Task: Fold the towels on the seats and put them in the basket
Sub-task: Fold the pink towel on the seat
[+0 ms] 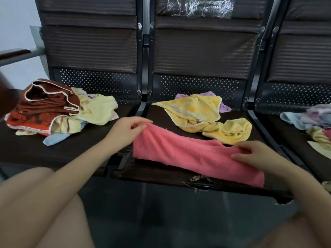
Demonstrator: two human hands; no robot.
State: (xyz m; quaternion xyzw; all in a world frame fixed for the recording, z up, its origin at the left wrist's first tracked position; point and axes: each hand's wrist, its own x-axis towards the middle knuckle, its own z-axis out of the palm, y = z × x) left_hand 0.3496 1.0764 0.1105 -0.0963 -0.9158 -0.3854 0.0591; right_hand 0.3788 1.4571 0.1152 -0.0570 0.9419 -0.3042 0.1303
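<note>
Two hands work one pink towel (195, 154) on the middle seat (161, 176): the left hand (128, 128) has its grip pinched on the far-left corner, and the right hand (254, 154) has its grip curled over the towel's far edge towards its right end. Folding looks under way, with the towel lying as a long band whose axis runs from far left to near right, its near-right end at the seat's front edge. Next, I judge, one end must be carried over the other to halve the length; no basket is in view.
</note>
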